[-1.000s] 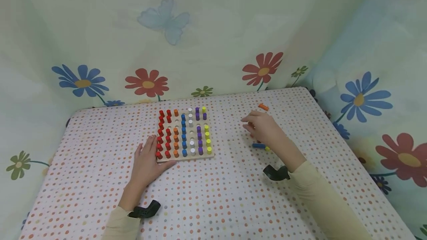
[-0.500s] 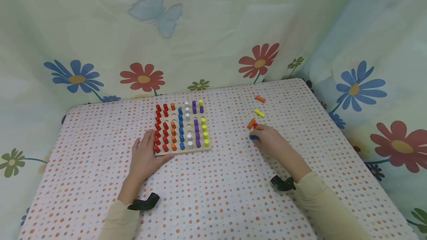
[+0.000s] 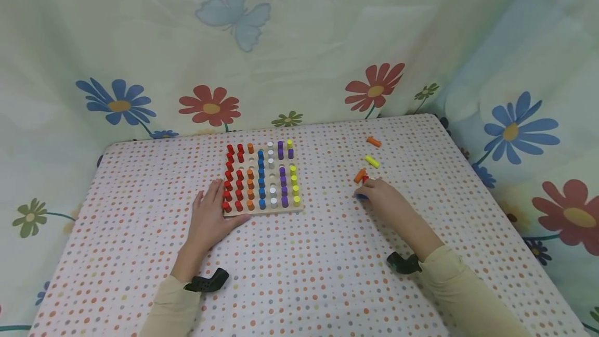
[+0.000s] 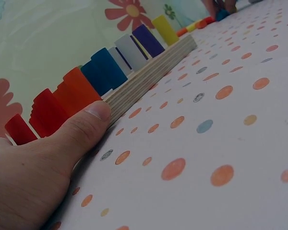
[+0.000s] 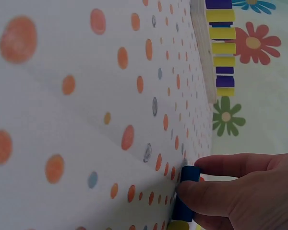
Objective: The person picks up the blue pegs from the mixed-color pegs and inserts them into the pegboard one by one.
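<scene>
A wooden pegboard (image 3: 269, 211) stands left of centre in the head view, with rows of upright red, orange, blue, white, purple and yellow pegs. Along its left side lie the fingers of my left hand (image 3: 208, 222); in the left wrist view the thumb (image 4: 86, 127) presses on the front edge. Over on the right, my right hand (image 3: 390, 204) pinches a blue peg (image 5: 186, 208) between thumb and fingers, low at the tabletop. A red peg (image 3: 365, 178) and an orange peg (image 3: 360, 176) lie just beyond those fingers. Under the blue peg, a yellow end (image 5: 178, 225) shows in the right wrist view.
Farther back on the dotted tablecloth (image 3: 299, 274) lie a yellow peg (image 3: 372, 161) and another orange peg (image 3: 374, 141). Some holes in the board are bare. Flowered cloth walls (image 3: 299, 40) rise behind the table and at its sides.
My right hand has come down onto the loose pegs and now pinches the blue one. The left hand stays at the pegboard. The head view has shifted slightly.
</scene>
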`<state>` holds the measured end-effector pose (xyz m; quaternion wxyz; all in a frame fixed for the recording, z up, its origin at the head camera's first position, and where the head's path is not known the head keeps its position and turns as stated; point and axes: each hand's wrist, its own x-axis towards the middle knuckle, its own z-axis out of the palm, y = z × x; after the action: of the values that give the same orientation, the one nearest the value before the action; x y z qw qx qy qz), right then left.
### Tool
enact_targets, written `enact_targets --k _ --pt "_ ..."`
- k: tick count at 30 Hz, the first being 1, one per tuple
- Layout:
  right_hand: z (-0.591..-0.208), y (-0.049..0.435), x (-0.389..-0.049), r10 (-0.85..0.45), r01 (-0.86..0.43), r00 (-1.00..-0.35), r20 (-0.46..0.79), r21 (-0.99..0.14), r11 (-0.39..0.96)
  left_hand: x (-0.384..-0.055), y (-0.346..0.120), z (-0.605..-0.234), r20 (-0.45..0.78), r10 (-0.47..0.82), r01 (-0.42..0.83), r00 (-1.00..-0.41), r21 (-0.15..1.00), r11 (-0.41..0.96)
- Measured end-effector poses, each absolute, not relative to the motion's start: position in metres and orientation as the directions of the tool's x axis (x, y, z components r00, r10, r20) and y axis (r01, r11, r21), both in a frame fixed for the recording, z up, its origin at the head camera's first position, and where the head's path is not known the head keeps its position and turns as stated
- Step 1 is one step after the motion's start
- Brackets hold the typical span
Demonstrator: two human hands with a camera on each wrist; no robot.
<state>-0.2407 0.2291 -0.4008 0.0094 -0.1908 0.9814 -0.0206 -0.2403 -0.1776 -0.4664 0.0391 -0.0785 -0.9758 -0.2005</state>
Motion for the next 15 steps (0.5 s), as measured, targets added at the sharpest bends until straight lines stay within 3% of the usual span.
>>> enact_targets --k 8,15 --pt "-0.399 0.224 -0.244 -0.393 -0.394 -0.919 -0.030 0.015 0.919 -0.242 -0.178 -0.469 0.115 0.133 0.168 -0.984 0.395 0.903" --pt "-0.388 0.213 -0.255 -0.426 -0.423 -0.904 -0.039 -0.064 0.904 -0.242 -0.179 -0.469 0.107 0.132 0.164 -0.985 0.397 0.903"
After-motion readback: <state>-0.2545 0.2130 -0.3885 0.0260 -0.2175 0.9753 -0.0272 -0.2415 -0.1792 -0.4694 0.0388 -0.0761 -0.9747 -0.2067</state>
